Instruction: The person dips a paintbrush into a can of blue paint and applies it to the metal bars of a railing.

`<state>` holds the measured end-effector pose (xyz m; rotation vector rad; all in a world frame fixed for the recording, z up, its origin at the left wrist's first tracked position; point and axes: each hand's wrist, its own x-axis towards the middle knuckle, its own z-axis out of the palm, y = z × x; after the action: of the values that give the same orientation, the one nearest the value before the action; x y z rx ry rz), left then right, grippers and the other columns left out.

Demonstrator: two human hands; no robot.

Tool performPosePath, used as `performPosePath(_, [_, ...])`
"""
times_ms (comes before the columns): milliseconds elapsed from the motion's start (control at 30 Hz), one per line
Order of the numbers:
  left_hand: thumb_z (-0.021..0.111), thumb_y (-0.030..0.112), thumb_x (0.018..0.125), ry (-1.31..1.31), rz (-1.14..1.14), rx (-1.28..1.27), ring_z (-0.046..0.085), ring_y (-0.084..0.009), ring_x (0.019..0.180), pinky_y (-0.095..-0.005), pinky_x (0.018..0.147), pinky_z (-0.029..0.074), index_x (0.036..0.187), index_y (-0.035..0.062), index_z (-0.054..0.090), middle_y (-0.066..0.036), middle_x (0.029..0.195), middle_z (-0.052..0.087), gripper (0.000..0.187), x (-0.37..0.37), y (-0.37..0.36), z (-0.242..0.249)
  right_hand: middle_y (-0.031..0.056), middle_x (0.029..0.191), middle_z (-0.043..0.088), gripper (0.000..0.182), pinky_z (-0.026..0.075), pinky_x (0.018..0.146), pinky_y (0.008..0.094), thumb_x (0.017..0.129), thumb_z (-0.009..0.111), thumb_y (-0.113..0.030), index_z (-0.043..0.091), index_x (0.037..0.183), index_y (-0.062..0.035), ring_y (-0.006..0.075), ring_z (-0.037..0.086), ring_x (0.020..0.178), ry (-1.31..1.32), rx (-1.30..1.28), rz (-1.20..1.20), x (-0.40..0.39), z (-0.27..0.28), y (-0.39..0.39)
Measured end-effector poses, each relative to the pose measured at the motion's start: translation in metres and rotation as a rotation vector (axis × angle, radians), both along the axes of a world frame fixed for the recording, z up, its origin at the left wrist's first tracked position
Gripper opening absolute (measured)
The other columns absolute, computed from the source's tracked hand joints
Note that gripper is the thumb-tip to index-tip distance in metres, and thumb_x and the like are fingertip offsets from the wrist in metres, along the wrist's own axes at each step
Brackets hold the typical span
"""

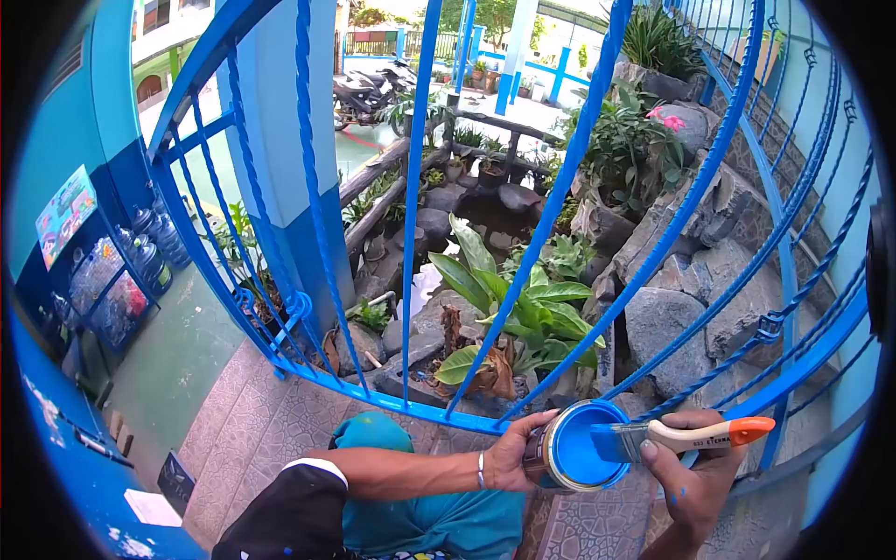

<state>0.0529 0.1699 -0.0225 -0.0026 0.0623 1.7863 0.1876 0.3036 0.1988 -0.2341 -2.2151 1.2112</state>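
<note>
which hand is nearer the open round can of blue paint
Left: the left hand grips the can; the right hand is to its right, gripping a wooden-handled paintbrush.

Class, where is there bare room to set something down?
Tiled floor lies bare between the railing's bottom bar and the black sleeve; green floor, between those tiles and the bottle rack. It is crowded beyond the bars, with rocks and plants.

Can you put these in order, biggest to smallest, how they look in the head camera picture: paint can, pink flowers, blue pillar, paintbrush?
1. Blue pillar
2. Paint can and paintbrush: too close to rank, as the brush looks longer but the can looks wider
3. Pink flowers
</note>
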Motion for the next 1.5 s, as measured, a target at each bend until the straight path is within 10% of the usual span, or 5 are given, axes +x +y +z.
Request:
performPosePath(533, [0.068,0.052,0.098,-0.146,0.034,0.237,0.052,-0.0389,0.15,-0.0629,0.127,0.037,0.161,0.0107,0.05,-0.018,0.164,0.052,0.077,-0.004,-0.043,-0.051,0.0111,0.096,0.076,0.043,0.053,0.079,0.0324,0.068,0.092,0.0,0.074,0.107,0.0003,0.0179,0.068,0.086,0.08,-0.224,0.117,-0.003,-0.053,-0.001])
performPosePath(733, [0.067,0.06,0.097,0.078,0.091,-0.123,0.051,-0.0416,0.15,-0.0636,0.127,0.037,0.162,0.01,0.048,-0.02,0.165,0.05,0.084,-0.004,-0.045,-0.038,0.0144,0.091,0.08,0.028,0.06,0.07,0.0339,0.077,0.093,-0.003,0.08,0.102,-0.0006,0.0222,0.079,0.079,0.072,-0.12,0.278,-0.034,-0.042,-0.001])
performPosePath(1000, [0.053,0.029,0.114,-0.025,0.061,-0.031,0.061,-0.0337,0.139,-0.052,0.122,0.049,0.158,0.0044,0.044,-0.022,0.151,0.058,0.051,-0.008,-0.036,-0.018,0.0151,0.098,0.082,0.029,0.065,0.079,0.0368,0.081,0.092,-0.008,0.078,0.105,-0.0006,0.0297,0.082,0.086,0.013,0.144,0.398,-0.054,-0.029,0.005])
performPosePath(1100, [0.061,0.066,0.098,0.034,0.059,0.055,0.052,-0.0416,0.149,-0.0653,0.124,0.042,0.165,0.0098,0.043,-0.021,0.166,0.047,0.089,-0.012,-0.027,-0.046,0.0107,0.092,0.08,0.029,0.06,0.076,0.032,0.076,0.094,-0.003,0.08,0.102,-0.002,0.0195,0.078,0.084,-0.008,0.134,0.376,-0.056,-0.026,0.004])
performPosePath(1500, [0.061,0.054,0.1,0.037,0.109,-0.011,0.056,-0.0388,0.146,-0.0613,0.128,0.037,0.158,0.0081,0.053,-0.02,0.16,0.056,0.074,-0.009,-0.027,-0.028,0.014,0.091,0.081,0.029,0.063,0.072,0.036,0.081,0.091,-0.011,0.079,0.106,-0.0021,0.0272,0.08,0.078,-0.109,0.344,0.349,-0.06,-0.038,0.005])
